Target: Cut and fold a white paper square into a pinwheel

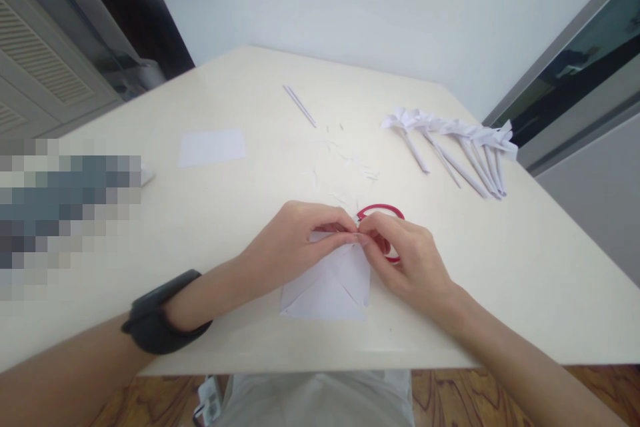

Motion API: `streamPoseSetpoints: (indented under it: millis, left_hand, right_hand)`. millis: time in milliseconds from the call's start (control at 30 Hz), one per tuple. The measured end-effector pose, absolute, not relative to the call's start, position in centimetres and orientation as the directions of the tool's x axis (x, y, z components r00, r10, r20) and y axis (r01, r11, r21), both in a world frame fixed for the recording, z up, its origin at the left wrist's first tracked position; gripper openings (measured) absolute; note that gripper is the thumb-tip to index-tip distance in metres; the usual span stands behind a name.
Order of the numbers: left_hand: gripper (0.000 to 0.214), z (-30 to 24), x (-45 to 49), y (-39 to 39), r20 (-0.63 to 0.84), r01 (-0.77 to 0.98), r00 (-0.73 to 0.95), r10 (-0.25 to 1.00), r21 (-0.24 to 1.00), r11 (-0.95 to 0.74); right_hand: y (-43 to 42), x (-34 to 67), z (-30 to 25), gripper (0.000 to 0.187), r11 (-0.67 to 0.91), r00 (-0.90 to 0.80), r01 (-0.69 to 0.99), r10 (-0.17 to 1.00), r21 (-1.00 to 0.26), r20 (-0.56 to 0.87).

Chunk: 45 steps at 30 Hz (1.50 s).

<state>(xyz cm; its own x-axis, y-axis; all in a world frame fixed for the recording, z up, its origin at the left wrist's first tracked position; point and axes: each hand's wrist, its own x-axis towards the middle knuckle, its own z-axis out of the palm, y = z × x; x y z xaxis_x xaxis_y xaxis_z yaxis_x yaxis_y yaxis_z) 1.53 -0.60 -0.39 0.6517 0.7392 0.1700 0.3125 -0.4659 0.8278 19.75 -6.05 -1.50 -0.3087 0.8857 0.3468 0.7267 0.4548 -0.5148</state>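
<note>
A white sheet of paper (pixel 327 287) lies folded near the table's front edge. My left hand (pixel 295 240) and my right hand (pixel 400 260) meet at its top corner, and both pinch the paper there with fingertips pressed together. Red-handled scissors (pixel 381 210) lie on the table right behind my right hand, partly hidden by it. A black band sits on my left wrist.
Several folded white paper pieces with long stems (pixel 460 147) lie in a row at the right back. A flat white sheet (pixel 213 147) lies at the left, a thin paper strip (pixel 300 105) farther back, and small paper scraps (pixel 345 160) in the middle. The cream table (pixel 500 267) ends just before me.
</note>
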Motion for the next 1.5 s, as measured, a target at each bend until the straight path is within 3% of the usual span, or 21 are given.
streamPoseSetpoints:
  millis: [800, 1500]
  left_hand:
    - [0.015, -0.39, 1.68, -0.56, 0.158, 0.297, 0.648, 0.745, 0.848, -0.438]
    - [0.015, -0.37, 1.52, -0.57, 0.138, 0.294, 0.642, 0.754, 0.864, -0.409]
  right_hand:
    - [-6.21, 19.82, -1.72, 0.014, 0.485, -0.299, 0.76, 0.852, -0.433, 0.43]
    - [-6.31, 19.89, -1.56, 0.005, 0.44, -0.259, 0.727, 0.887, -0.528, 0.383]
